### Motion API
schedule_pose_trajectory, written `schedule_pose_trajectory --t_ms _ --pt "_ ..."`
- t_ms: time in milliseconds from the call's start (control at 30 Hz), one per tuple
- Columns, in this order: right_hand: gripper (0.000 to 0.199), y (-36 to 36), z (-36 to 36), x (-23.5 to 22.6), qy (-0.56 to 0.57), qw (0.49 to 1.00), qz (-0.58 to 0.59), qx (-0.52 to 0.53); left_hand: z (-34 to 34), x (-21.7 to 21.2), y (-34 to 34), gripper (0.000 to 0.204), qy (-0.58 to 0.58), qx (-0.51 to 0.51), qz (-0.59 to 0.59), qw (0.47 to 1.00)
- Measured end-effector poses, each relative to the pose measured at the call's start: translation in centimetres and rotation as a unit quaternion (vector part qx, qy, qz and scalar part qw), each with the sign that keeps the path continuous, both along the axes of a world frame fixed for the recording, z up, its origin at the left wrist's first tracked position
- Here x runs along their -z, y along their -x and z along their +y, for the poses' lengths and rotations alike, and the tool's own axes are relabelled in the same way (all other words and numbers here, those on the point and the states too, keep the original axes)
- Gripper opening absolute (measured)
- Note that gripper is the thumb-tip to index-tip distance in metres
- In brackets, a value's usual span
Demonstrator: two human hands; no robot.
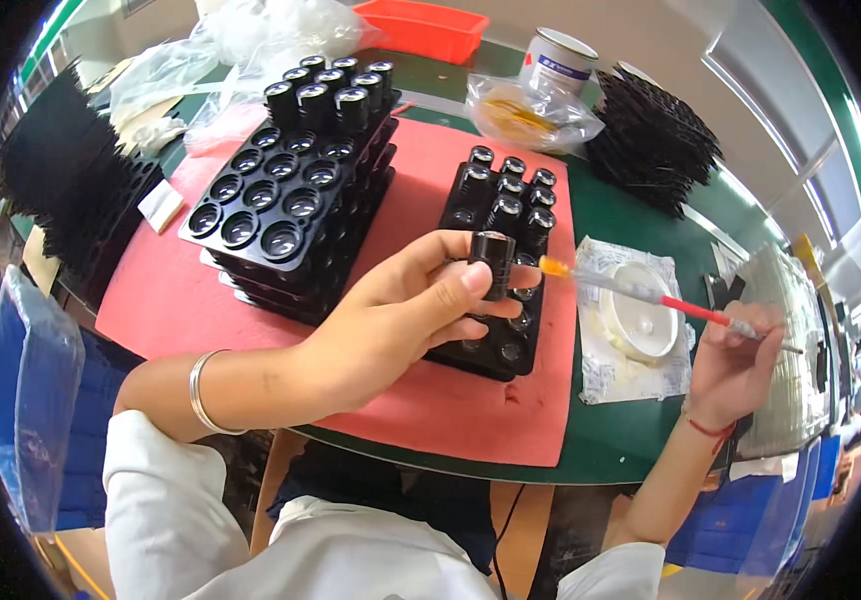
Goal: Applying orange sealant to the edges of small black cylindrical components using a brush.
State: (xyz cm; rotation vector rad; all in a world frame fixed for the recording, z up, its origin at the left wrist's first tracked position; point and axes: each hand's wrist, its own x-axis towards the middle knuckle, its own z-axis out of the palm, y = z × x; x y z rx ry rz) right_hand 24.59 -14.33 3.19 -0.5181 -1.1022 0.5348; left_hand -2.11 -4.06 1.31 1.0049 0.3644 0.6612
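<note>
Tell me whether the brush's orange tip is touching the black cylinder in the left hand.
Cannot tell. In the head view the orange tip sits right beside the black cylinder held by the left hand, but no clear contact or gap shows.

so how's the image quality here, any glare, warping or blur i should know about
Head view: strong fisheye, so the green table edge bows and the corners go black; bright glare washes out the clear plastic bags at top and the window side at right; the left hand with the black cylinder is sharp, while the right hand holding the brush is slightly soft.
</note>
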Motion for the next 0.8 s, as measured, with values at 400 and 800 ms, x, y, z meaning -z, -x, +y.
schedule_pose_trajectory --t_ms 400,800 --pt "0.024 0.31 0.42 0.18 0.032 0.993 -0.115 0.019 -0.30 -0.10 -0.25 0.027 -0.025 -0.012 -0.007 1.000" --pt "0.023 -0.10 0.46 -0.04 0.030 0.989 -0.136 0.050 -0.17 -0.12 -0.03 0.028 -0.049 0.005 0.002 0.999"
